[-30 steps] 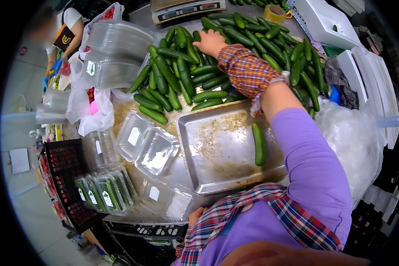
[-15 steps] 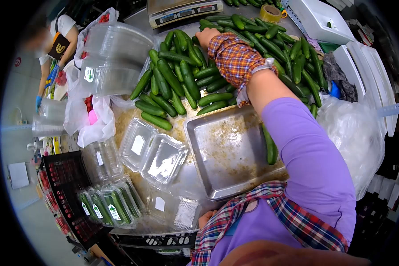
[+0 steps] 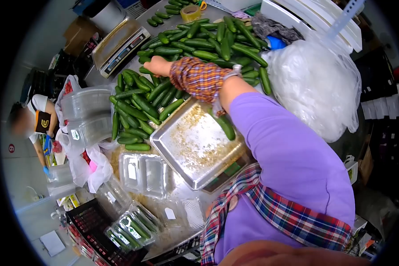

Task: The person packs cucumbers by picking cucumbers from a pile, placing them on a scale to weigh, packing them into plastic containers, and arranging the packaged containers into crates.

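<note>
Right hand (image 3: 158,66) in the cucumber pile (image 3: 139,104), fingers curled; can't tell if clamped. Left hand (image 3: 208,211) mostly hidden, fingers unreadable. Tray (image 3: 188,148) beside pile, likely for short reach; open box (image 3: 155,175) lies flat, probably for easy access. Count: 1 tray, 1 loose cucumber (image 3: 225,127) in it, 1 scale (image 3: 123,51), 1 tape roll (image 3: 190,13); pile overlaps too much to count
</note>
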{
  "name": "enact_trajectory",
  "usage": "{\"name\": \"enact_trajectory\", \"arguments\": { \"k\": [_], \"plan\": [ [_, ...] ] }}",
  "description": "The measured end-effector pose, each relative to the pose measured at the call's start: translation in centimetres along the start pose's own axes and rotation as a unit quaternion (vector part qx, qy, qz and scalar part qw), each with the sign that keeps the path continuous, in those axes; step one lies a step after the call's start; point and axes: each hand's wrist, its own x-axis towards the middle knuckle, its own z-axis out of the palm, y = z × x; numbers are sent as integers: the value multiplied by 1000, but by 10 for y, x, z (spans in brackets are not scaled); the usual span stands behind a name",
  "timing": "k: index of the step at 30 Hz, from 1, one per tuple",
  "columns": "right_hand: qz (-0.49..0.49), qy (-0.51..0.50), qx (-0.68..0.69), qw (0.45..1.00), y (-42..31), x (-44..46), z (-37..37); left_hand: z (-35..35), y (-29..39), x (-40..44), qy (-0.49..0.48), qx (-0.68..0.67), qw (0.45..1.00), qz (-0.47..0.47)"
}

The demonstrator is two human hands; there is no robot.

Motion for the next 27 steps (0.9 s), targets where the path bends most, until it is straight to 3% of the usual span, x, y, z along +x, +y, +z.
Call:
{"name": "enact_trajectory", "arguments": {
  "k": [1, 3, 4, 6, 8, 14, 18, 20, 22, 24, 27],
  "plan": [
    [-2, -30, 186, 982, -3, -26, -6, 2, 2, -5, 9, -1, 1000, 10],
    [-26, -126, 461, 878, -1, -72, -23, 7, 6, -14, 28, -9, 999, 35],
    [-72, -216, 518, 824, 2, -101, -34, 8, 8, -19, 39, -13, 998, 47],
    [-66, -262, 587, 763, -4, -177, -54, 13, 12, -26, 64, -20, 995, 78],
    [-122, -359, 600, 704, 17, -219, -68, 15, 18, -33, 82, -23, 989, 118],
    [-90, -345, 649, 672, 48, -321, -83, 2, 16, -40, -27, 78, 993, 89],
    [-127, -374, 630, 668, 51, -358, -88, -17, 26, -57, -28, 148, 973, 172],
    [-122, -395, 640, 648, 49, -374, -88, -26, 53, -73, -34, 68, 994, 75],
    [-79, -405, 671, 616, 48, -390, -84, -37, 78, -87, -47, 33, 994, 97],
    [-36, -404, 691, 598, 46, -406, -78, -44, 102, -93, -9, 0, 983, 185],
    [-39, -381, 680, 625, 45, -424, -63, -46, 123, -77, 29, -82, 949, 302]
  ]
}}
